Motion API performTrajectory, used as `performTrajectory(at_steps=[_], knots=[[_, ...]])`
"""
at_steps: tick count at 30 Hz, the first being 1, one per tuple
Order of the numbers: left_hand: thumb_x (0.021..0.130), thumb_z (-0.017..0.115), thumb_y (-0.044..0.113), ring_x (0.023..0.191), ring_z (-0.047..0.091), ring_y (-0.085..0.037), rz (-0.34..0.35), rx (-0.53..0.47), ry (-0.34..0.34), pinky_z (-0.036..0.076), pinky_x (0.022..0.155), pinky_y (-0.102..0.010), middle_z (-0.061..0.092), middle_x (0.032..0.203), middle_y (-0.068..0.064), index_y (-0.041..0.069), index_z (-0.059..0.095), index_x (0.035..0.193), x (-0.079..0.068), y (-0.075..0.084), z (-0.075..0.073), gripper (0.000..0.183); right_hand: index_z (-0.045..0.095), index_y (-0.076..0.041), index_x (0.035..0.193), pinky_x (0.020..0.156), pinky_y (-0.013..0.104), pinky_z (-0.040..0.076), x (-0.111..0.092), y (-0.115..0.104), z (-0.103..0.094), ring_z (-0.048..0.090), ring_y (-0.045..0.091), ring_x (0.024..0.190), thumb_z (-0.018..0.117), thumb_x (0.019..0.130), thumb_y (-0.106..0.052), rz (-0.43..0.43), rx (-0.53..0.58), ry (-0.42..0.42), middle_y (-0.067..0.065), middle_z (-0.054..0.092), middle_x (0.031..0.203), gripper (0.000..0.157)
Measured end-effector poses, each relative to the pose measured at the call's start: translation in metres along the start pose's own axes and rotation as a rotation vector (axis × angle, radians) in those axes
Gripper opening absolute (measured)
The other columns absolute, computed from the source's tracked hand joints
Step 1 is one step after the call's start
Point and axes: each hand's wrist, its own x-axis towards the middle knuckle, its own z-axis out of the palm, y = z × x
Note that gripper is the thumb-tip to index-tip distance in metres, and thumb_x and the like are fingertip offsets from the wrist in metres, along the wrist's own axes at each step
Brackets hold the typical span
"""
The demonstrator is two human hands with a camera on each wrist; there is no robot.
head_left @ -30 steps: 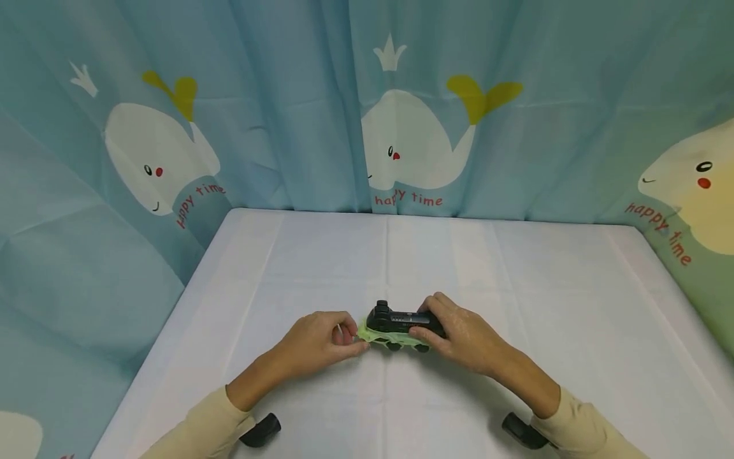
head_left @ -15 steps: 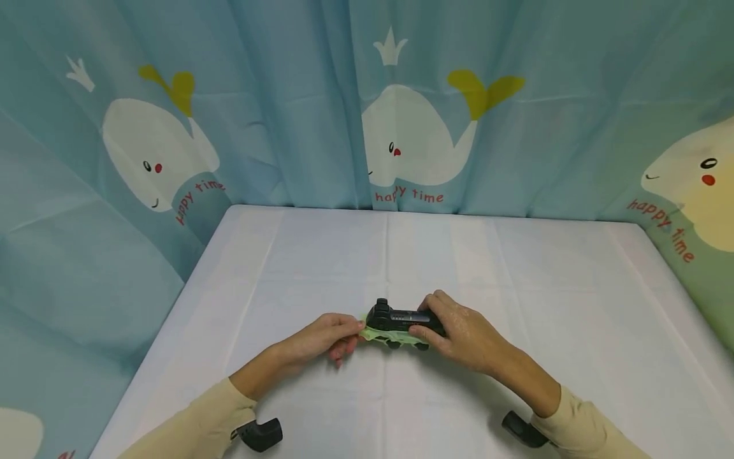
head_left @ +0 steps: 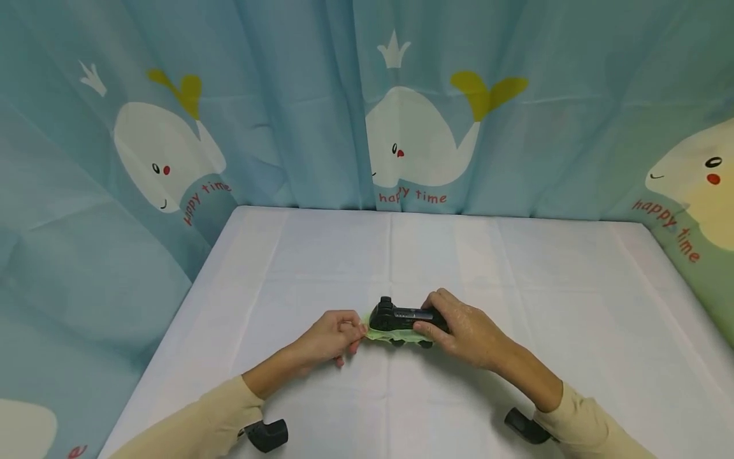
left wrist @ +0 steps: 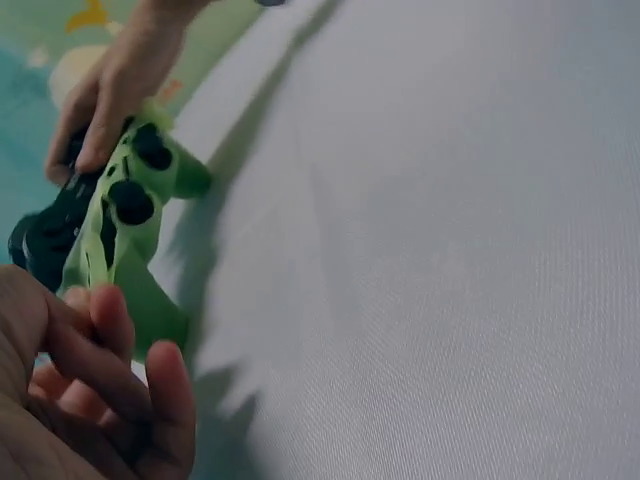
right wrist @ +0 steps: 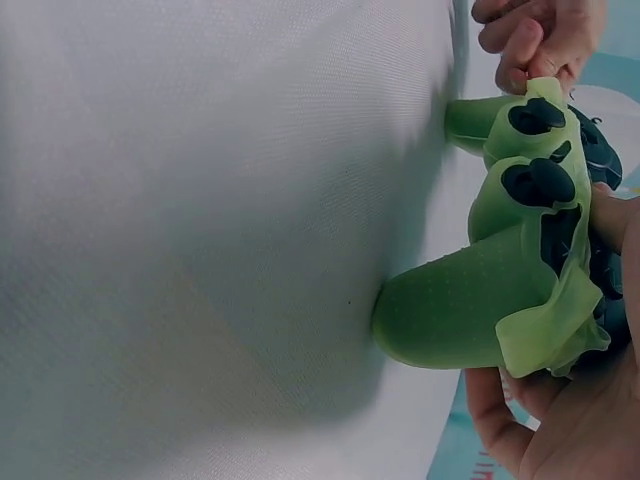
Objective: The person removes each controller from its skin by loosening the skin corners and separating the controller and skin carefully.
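A black game controller (head_left: 383, 317) stands on edge over the table's middle, its grips pointing down. A light green silicone cover (right wrist: 450, 305) wraps its face and both grips, with the thumbsticks (right wrist: 540, 182) poking through the holes. Along the back, the cover's rim is loose and folded, leaving the black shell exposed. My right hand (head_left: 464, 328) grips the controller's right end, thumb on the near side and fingers behind. At the other end, my left hand (head_left: 332, 335) pinches the cover's edge between thumb and fingertip, its other fingers loosely bent in the left wrist view.
A white cloth covers the table (head_left: 321, 255). Blue curtains (head_left: 298, 115) with whale prints hang at the back and sides. Black wrist cameras (head_left: 268, 435) sit below the beige sleeves (head_left: 201, 414).
The left thumb and fingers, spread at the cover's edge a second ago, have closed on it and the hand has turned. The right hand keeps its grip on the controller.
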Motion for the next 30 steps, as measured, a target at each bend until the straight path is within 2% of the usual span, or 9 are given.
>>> performTrajectory(at_steps=[3, 7, 10, 13, 17, 20, 24, 28, 30], knots=[[0.103, 0.059, 0.010, 0.052, 0.045, -0.013, 0.031, 0.081, 0.013, 0.042, 0.045, -0.026, 0.055, 0.059, -0.002, -0.001, 0.056, 0.085, 0.004, 0.001, 0.002, 0.021, 0.058, -0.022, 0.108, 0.062, 0.028, 0.047, 0.000, 0.003, 0.000, 0.052, 0.006, 0.073, 0.066, 0.098, -0.047, 0.001, -0.002, 0.009, -0.012, 0.052, 0.099, 0.028], [0.103, 0.058, 0.006, 0.047, 0.044, -0.011, 0.071, 0.144, -0.009, 0.040, 0.043, -0.024, 0.055, 0.057, -0.003, -0.001, 0.055, 0.083, 0.007, 0.000, 0.001, 0.022, 0.058, -0.022, 0.107, 0.061, 0.027, 0.046, 0.000, 0.004, 0.000, 0.051, 0.005, 0.072, 0.067, 0.098, -0.046, -0.004, -0.009, 0.016, -0.012, 0.052, 0.098, 0.028], [0.103, 0.060, 0.009, 0.045, 0.040, -0.008, 0.123, 0.317, 0.026, 0.034, 0.047, -0.022, 0.057, 0.056, -0.001, 0.004, 0.057, 0.081, 0.009, -0.002, 0.001, 0.023, 0.058, -0.022, 0.106, 0.061, 0.028, 0.047, 0.000, 0.005, -0.001, 0.052, 0.006, 0.073, 0.068, 0.098, -0.045, 0.000, -0.006, 0.014, -0.012, 0.052, 0.098, 0.027], [0.102, 0.063, 0.013, 0.046, 0.040, -0.005, 0.175, 0.530, 0.103, 0.028, 0.050, -0.023, 0.056, 0.054, 0.007, 0.011, 0.057, 0.078, 0.010, -0.004, 0.003, 0.025, 0.057, -0.022, 0.106, 0.063, 0.029, 0.047, 0.002, 0.006, -0.002, 0.052, 0.006, 0.074, 0.066, 0.099, -0.045, 0.011, 0.000, 0.007, -0.012, 0.052, 0.098, 0.026], [0.101, 0.065, 0.016, 0.048, 0.043, -0.004, 0.208, 0.652, 0.139, 0.029, 0.048, -0.024, 0.052, 0.055, 0.013, 0.015, 0.056, 0.074, 0.009, -0.007, 0.003, 0.028, 0.057, -0.022, 0.107, 0.064, 0.030, 0.047, 0.003, 0.005, -0.003, 0.052, 0.006, 0.076, 0.065, 0.099, -0.046, 0.006, 0.004, -0.009, -0.012, 0.052, 0.100, 0.027], [0.102, 0.062, 0.014, 0.046, 0.042, -0.005, 0.202, 0.549, 0.043, 0.032, 0.046, -0.024, 0.057, 0.058, 0.008, 0.011, 0.061, 0.078, 0.010, -0.005, -0.004, 0.024, 0.057, -0.022, 0.106, 0.063, 0.029, 0.047, 0.003, 0.005, -0.004, 0.052, 0.006, 0.075, 0.066, 0.098, -0.046, 0.007, -0.002, -0.006, -0.012, 0.051, 0.099, 0.027], [0.105, 0.055, 0.008, 0.048, 0.045, -0.009, 0.135, 0.352, -0.091, 0.038, 0.049, -0.023, 0.065, 0.072, -0.004, 0.002, 0.066, 0.094, 0.015, -0.001, -0.018, 0.016, 0.056, -0.024, 0.106, 0.064, 0.029, 0.047, 0.004, 0.004, -0.005, 0.052, 0.007, 0.075, 0.066, 0.098, -0.048, 0.030, 0.002, -0.008, -0.012, 0.051, 0.099, 0.027], [0.109, 0.046, 0.009, 0.052, 0.050, -0.013, 0.118, 0.272, -0.062, 0.043, 0.052, -0.026, 0.064, 0.082, -0.009, -0.001, 0.064, 0.105, 0.018, 0.001, -0.024, 0.022, 0.056, -0.022, 0.107, 0.064, 0.029, 0.047, 0.004, 0.002, -0.002, 0.052, 0.007, 0.076, 0.063, 0.099, -0.051, 0.028, 0.013, -0.023, -0.011, 0.052, 0.101, 0.031], [0.111, 0.042, 0.016, 0.053, 0.052, -0.015, 0.117, 0.229, -0.046, 0.045, 0.050, -0.028, 0.062, 0.080, -0.010, -0.001, 0.063, 0.103, 0.019, 0.002, -0.023, 0.028, 0.056, -0.022, 0.107, 0.064, 0.029, 0.047, 0.004, 0.002, -0.002, 0.052, 0.007, 0.076, 0.063, 0.099, -0.051, 0.029, 0.017, -0.024, -0.011, 0.052, 0.100, 0.031]])
